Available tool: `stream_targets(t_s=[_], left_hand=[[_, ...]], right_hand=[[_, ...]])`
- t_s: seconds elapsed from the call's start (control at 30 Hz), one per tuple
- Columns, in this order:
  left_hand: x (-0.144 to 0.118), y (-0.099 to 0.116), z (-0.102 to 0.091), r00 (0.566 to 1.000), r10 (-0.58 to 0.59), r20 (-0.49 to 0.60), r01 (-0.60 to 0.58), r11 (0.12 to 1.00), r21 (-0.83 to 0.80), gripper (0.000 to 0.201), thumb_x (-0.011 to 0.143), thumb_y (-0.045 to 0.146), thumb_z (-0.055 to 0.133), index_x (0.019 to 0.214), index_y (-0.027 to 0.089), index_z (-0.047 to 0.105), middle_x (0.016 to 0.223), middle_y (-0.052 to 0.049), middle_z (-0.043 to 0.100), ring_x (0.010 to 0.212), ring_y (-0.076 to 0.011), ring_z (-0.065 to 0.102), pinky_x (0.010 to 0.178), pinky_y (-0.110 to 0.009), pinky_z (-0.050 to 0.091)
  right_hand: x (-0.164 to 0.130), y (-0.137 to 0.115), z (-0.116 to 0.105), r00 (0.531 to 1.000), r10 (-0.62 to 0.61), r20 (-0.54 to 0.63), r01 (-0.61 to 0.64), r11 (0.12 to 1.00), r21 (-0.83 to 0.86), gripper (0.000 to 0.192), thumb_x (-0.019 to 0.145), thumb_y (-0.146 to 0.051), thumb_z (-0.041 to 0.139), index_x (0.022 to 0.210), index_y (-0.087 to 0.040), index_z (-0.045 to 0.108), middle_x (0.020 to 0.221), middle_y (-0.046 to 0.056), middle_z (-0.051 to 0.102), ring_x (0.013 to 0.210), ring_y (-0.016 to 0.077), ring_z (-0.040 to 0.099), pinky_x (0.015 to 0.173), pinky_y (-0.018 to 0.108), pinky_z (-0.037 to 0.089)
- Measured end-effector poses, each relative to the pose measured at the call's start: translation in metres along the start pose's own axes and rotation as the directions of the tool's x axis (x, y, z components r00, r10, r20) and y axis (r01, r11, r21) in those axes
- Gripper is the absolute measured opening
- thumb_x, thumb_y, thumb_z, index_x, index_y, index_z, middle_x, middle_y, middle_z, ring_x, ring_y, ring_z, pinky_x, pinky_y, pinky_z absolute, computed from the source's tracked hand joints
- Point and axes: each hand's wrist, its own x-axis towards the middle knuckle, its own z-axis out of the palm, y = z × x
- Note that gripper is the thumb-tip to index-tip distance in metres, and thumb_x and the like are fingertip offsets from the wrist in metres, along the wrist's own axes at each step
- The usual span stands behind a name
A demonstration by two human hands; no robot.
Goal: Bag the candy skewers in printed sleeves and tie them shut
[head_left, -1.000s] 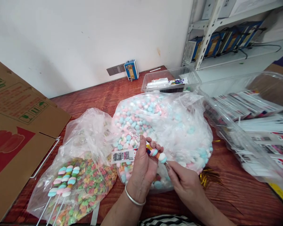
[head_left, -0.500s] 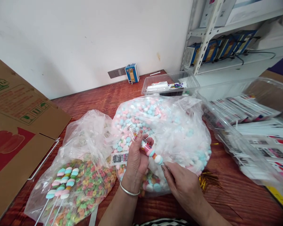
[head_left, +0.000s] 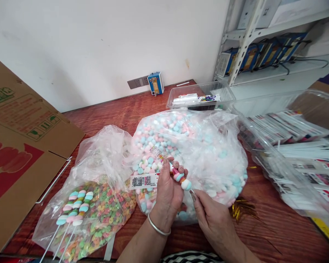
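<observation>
A red-brown wooden table (head_left: 142, 109) ran from the near edge to a white wall, crowded from side to side. At far left lay a flattened cardboard box (head_left: 19, 146) with red and green print. Along the right stood a large clear plastic bin (head_left: 276, 164) packed with printed card packets, and beyond it a smaller clear tray (head_left: 200, 98) holding white and patterned items, just short of a metal shelf unit (head_left: 246, 33).

In the middle sat a big clear bag of pastel marshmallow pieces (head_left: 208, 146), pink, blue and white. To its near left lay a second clear bag of coloured cereal rings (head_left: 104, 215), and on that bag rested three finished marshmallow skewers (head_left: 74, 210), side by side, sticks pointing toward the near edge.

Over the big bag's near side, the person's left hand (head_left: 168, 190), a silver bangle (head_left: 159, 228) at the wrist, was closed around a marshmallow skewer (head_left: 181, 175) partly inside a thin clear sleeve with a printed label (head_left: 143, 180). The right hand (head_left: 211, 215) pinched the skewer's near end just below the lowest white piece, fingers together on the stick. Gold twist ties (head_left: 239, 210) lay on the table just right of that hand.
</observation>
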Motion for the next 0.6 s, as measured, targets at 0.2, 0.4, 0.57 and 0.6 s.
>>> stream_targets(t_s=[0.2,0.4,0.57,0.6], left_hand=[[-0.002,0.003,-0.001,0.999,-0.034,-0.023,0.034,0.999,0.02,0.021,0.092,0.037,0.056,0.091,0.016,0.059,0.073,0.001,0.052,0.06,-0.0094,0.052,0.067,-0.027,0.052],[-0.003,0.007,-0.001,0.995,-0.064,0.073,0.062,0.998,0.032,0.023,0.092,0.038,0.055,0.088,0.016,0.06,0.067,0.002,0.051,0.059,-0.0093,0.052,0.077,-0.031,0.052],[-0.005,0.007,-0.003,0.977,-0.099,0.19,0.091,0.994,0.053,0.029,0.092,0.044,0.053,0.087,0.017,0.059,0.062,0.004,0.048,0.057,-0.0095,0.051,0.076,-0.03,0.05],[-0.006,0.004,-0.003,0.974,-0.097,0.203,0.085,0.994,0.07,0.028,0.092,0.044,0.053,0.087,0.017,0.059,0.062,0.004,0.049,0.057,-0.0099,0.052,0.076,-0.031,0.05]], right_hand=[[0.005,0.005,-0.008,0.961,-0.242,-0.135,0.18,0.916,-0.357,0.011,0.095,-0.02,0.055,0.096,-0.014,0.064,0.063,0.004,0.065,0.053,0.0164,0.055,0.057,0.03,0.034],[0.009,0.005,-0.01,0.911,0.307,0.276,-0.41,0.745,0.526,0.03,0.097,-0.04,0.046,0.079,-0.019,0.056,0.053,-0.004,0.051,0.042,0.0097,0.044,0.041,0.021,0.03],[0.012,0.002,-0.013,0.618,0.272,0.738,-0.739,-0.12,0.663,0.029,0.089,-0.048,0.058,0.08,-0.02,0.053,0.042,-0.015,0.029,0.027,0.0016,0.009,0.03,0.017,0.011],[0.012,0.0,-0.013,0.607,0.245,0.756,-0.74,-0.171,0.65,0.029,0.088,-0.047,0.059,0.08,-0.02,0.053,0.043,-0.015,0.028,0.027,0.0013,0.008,0.03,0.017,0.011]])
